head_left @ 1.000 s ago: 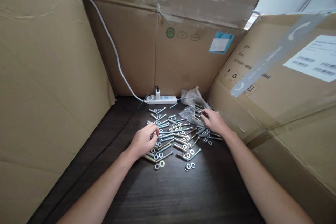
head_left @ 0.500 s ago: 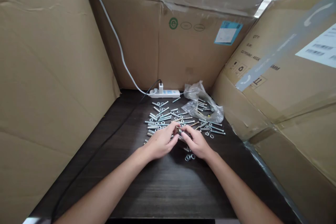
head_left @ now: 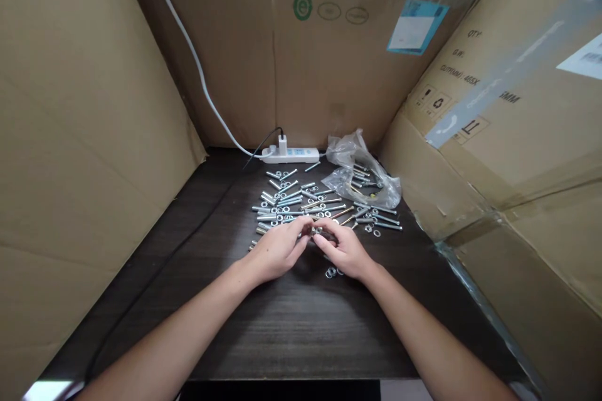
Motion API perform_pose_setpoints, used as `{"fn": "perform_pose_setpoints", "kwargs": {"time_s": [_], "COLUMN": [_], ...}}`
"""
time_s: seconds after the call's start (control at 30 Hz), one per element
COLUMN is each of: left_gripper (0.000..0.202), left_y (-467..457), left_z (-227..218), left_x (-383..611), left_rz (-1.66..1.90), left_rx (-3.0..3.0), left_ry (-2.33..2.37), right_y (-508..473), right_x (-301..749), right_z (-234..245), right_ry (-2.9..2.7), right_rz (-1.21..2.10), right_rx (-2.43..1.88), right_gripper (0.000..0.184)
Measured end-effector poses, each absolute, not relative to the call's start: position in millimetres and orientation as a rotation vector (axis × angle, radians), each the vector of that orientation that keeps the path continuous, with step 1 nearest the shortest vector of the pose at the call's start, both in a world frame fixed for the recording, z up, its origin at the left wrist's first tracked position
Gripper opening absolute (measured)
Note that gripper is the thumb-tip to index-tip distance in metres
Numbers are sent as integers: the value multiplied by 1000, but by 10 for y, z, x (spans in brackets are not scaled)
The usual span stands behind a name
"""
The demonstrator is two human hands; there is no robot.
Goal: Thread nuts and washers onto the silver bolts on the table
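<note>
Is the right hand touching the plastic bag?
No, the right hand meets the left hand over the bolts, apart from the plastic bag.

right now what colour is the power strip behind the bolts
The power strip is white, best seen in the head view.

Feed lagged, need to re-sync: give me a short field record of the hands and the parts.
left hand: fingertips pinch a small metal part
right hand: fingertips on the same part, opposite side
bolts and washers: spread on the dark table beyond the hands
plastic bag: right rear, bolts inside
power strip: rear edge, white cable running up
cardboard boxes: on three sides
</note>
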State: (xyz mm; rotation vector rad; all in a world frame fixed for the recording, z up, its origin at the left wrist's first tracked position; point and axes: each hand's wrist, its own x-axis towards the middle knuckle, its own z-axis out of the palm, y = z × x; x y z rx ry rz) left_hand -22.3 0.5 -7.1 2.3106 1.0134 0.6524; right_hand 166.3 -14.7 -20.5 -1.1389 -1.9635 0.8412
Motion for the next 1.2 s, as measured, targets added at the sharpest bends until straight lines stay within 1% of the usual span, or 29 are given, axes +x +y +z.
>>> {"fn": "perform_pose_setpoints", "kwargs": {"time_s": [0.13, 0.6, 0.93, 1.2], "left_gripper": [18, 20, 15, 17], "left_y": [4, -13, -54, -73], "left_z": [-62, -15, -12, -31], "left_x": [-221, -216, -187, -162], "left_rz": [614, 602, 582, 617], "left_rx": [2328, 2318, 2331, 2271], "left_ry": [1019, 972, 945, 921], "right_y": [-151, -155, -180, -198], "right_x": [1659, 1638, 1647, 1627], "right_z": [-186, -234, -243, -263], "right_ry": [-1948, -1841, -1865, -1905], "right_rz": [827, 880, 786, 596], "right_rx": [-1146, -1143, -1152, -1188], "right_gripper": [17, 16, 12, 11]}}
